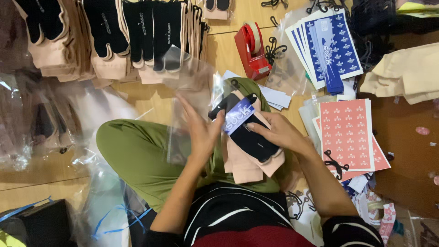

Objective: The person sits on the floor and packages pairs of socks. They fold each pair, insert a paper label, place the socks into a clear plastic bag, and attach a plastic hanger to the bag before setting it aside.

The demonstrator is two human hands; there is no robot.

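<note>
A pair of black and beige socks with a blue paper band and a small black hanger lies over my lap. My right hand grips the socks from the right side. My left hand holds a clear plastic bag open at the socks' banded top end, thumb touching the band. The bag stretches up and left from my hand, and its far edge is hard to make out.
Stacks of black and beige socks lie at the top left. A red tape dispenser sits top centre. Blue labels and red labels lie at right, with black hangers and clear bags around.
</note>
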